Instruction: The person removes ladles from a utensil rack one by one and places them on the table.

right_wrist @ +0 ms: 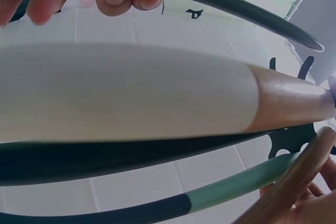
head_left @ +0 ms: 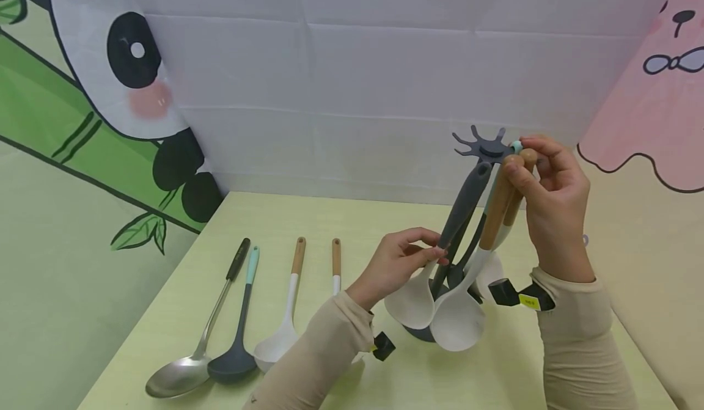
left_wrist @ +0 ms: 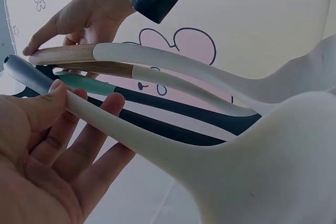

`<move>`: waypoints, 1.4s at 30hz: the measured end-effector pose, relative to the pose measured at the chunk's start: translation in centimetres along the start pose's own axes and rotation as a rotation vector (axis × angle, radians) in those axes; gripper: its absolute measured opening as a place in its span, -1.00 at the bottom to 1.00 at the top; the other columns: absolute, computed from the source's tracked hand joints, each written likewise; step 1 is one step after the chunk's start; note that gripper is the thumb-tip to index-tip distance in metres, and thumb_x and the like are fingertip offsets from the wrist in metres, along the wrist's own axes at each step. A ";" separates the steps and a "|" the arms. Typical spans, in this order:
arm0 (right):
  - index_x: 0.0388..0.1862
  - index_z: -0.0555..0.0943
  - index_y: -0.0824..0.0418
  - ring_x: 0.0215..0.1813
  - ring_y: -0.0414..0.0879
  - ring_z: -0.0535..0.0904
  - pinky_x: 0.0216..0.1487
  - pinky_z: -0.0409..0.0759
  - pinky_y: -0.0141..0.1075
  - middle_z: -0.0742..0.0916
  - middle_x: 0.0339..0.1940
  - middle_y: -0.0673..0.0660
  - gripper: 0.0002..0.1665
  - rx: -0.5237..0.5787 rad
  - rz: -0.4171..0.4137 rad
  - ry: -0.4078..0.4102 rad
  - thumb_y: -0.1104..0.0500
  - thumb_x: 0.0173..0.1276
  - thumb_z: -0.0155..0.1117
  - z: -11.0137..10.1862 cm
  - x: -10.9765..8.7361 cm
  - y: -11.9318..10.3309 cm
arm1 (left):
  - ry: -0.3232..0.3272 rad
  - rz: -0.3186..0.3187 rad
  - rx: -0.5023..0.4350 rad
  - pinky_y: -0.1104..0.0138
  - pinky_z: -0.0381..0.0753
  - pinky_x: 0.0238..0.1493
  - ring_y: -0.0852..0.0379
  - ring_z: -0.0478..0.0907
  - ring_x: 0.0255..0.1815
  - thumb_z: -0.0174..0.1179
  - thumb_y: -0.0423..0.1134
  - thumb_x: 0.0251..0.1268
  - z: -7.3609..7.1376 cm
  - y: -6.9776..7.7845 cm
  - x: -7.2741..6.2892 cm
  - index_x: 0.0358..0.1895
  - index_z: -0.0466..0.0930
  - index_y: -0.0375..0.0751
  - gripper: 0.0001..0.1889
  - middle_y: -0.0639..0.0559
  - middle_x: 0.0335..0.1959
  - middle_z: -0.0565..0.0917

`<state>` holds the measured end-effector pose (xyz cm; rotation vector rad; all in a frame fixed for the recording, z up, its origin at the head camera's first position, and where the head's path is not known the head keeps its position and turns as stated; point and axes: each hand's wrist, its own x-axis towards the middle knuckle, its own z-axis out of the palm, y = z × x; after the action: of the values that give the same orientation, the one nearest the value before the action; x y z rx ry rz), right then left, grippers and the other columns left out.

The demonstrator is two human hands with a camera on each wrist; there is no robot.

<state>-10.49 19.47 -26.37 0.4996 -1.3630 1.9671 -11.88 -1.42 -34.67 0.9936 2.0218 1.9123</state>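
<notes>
In the head view, my left hand (head_left: 404,260) pinches a white ladle with a grey handle (head_left: 467,205), near where handle and bowl join; the left wrist view shows thumb and fingers on its shaft (left_wrist: 121,127). My right hand (head_left: 561,199) grips the upper ends of white ladles with wooden handles (head_left: 493,214), its fingertips also at a teal handle end. A dark grey pasta server (head_left: 489,148) stands prongs up in the same cluster. Low among the bowls shows a dark grey rounded piece (head_left: 420,335), mostly hidden; I cannot tell whether it is a stand or a bowl.
On the left of the pale table (head_left: 308,214) lie a steel spoon (head_left: 178,376), a dark ladle with a teal handle (head_left: 233,364), and a white ladle with a wooden handle (head_left: 277,340). Another wooden-handled utensil (head_left: 337,260) is partly behind the left arm. A pale cloth wall stands behind.
</notes>
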 end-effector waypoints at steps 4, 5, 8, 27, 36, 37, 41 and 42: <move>0.02 0.61 0.45 -0.06 -0.04 0.50 0.14 0.50 -0.29 0.48 0.07 0.24 -0.64 -0.031 -0.004 -0.011 0.59 0.24 0.22 0.2 -0.2 -0.1 | -0.001 0.000 0.019 0.38 0.63 -0.09 0.16 0.73 -0.27 0.19 -0.41 0.41 -0.6 0.1 -0.3 0.00 0.62 -0.41 -0.81 -0.25 -0.17 0.74; 0.02 0.61 0.45 -0.06 -0.03 0.50 0.14 0.50 -0.29 0.48 0.07 0.24 -0.64 -0.030 -0.004 -0.010 0.59 0.24 0.22 0.3 -0.2 -0.1 | 0.001 -0.006 0.022 0.38 0.63 -0.10 0.15 0.73 -0.26 0.19 -0.40 0.41 -0.7 0.2 -0.4 0.01 0.62 -0.40 -0.81 -0.24 -0.17 0.74; 0.01 0.61 0.45 -0.06 -0.03 0.50 0.14 0.50 -0.28 0.48 0.06 0.24 -0.65 -0.022 -0.001 -0.008 0.60 0.24 0.22 0.5 -0.3 -0.2 | -0.001 -0.021 0.026 0.36 0.66 -0.12 0.12 0.74 -0.22 0.19 -0.39 0.42 -1.2 0.2 -0.8 0.01 0.61 -0.38 -0.81 -0.23 -0.12 0.73; -0.02 0.62 0.46 -0.05 -0.03 0.49 0.07 0.53 -0.29 0.57 -0.16 0.16 -0.65 -0.072 -0.054 0.049 0.61 0.20 0.21 5.1 -4.9 -3.0 | -0.053 -0.091 -0.077 0.16 0.73 -0.21 -0.10 0.74 -0.16 0.15 -0.38 0.46 -5.8 0.2 -6.2 -0.02 0.53 -0.38 -0.85 -0.21 -0.19 0.67; -0.03 0.66 0.42 0.02 -0.01 0.47 0.09 0.51 -0.31 0.51 0.08 0.22 -0.65 -0.121 -0.050 0.081 0.58 0.22 0.23 6.8 -7.4 -3.9 | -0.077 -0.131 -0.126 0.10 0.73 -0.22 -0.09 0.74 -0.16 0.14 -0.40 0.46 -7.6 -1.1 -8.2 -0.01 0.51 -0.40 -0.84 -0.20 -0.16 0.65; -0.03 0.67 0.42 0.03 -0.01 0.48 0.10 0.50 -0.31 0.52 0.08 0.22 -0.66 -0.132 -0.053 0.086 0.58 0.22 0.23 7.0 -7.7 -4.0 | -0.079 -0.135 -0.124 0.10 0.73 -0.23 -0.09 0.74 -0.16 0.13 -0.40 0.47 -7.8 -1.2 -8.5 0.00 0.51 -0.40 -0.84 -0.19 -0.17 0.64; -0.03 0.68 0.41 0.08 0.01 0.48 0.16 0.47 -0.29 0.53 0.09 0.20 -0.67 -0.179 -0.066 0.100 0.55 0.22 0.24 7.8 -8.7 -4.4 | -0.081 -0.169 -0.143 0.08 0.73 -0.23 -0.10 0.74 -0.15 0.11 -0.42 0.47 -8.5 -2.1 -9.4 0.00 0.50 -0.44 -0.84 -0.15 -0.18 0.62; -0.03 0.68 0.41 0.10 0.01 0.47 0.17 0.46 -0.28 0.53 0.10 0.19 -0.67 -0.196 -0.068 0.102 0.54 0.22 0.25 8.0 -9.0 -4.4 | -0.080 -0.183 -0.146 0.08 0.73 -0.24 -0.09 0.74 -0.15 0.11 -0.42 0.47 -8.7 -2.3 -9.6 0.00 0.50 -0.44 -0.84 -0.14 -0.19 0.62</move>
<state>-1.60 10.24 -26.25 0.3437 -1.4370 1.7577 -10.20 -13.90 -38.46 0.8059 1.8308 1.8621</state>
